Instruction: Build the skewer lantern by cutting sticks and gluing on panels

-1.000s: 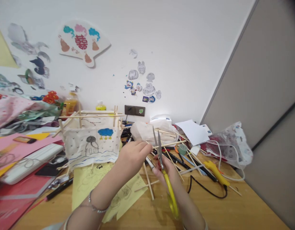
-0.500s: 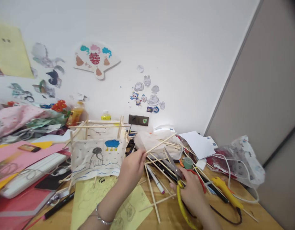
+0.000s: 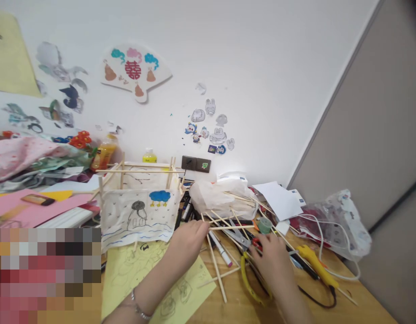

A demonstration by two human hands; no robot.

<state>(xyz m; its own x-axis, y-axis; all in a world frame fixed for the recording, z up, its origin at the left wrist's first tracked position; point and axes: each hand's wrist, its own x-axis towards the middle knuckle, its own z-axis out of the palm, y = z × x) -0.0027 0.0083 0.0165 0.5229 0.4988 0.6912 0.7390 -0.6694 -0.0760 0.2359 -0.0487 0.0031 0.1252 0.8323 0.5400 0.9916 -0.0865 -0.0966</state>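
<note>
My left hand (image 3: 190,236), a bracelet on its wrist, pinches one end of a thin wooden stick (image 3: 232,227). The stick points right, nearly level, above the heap of sticks and pens. At the right, my right hand (image 3: 270,252) has its fingers curled on the red handle of a pair of scissors (image 3: 245,270). The yellow handle loop hangs below that hand, outside its fingers. The blades point up and left, under the held stick. A frame of sticks with a painted cloth (image 3: 123,220) stands left of my left hand.
Loose sticks (image 3: 217,270) and a white marker (image 3: 221,249) lie between my hands. A yellow glue gun (image 3: 317,267) with a cord is at the right. Yellow drawing paper (image 3: 127,279) lies under my left forearm. Behind are a white bag (image 3: 211,198) and a small green tub (image 3: 264,225).
The held stick has swung down from a steep slant to nearly level. My right hand has shifted slightly up with the scissors, its fingers now more on the red handle.
</note>
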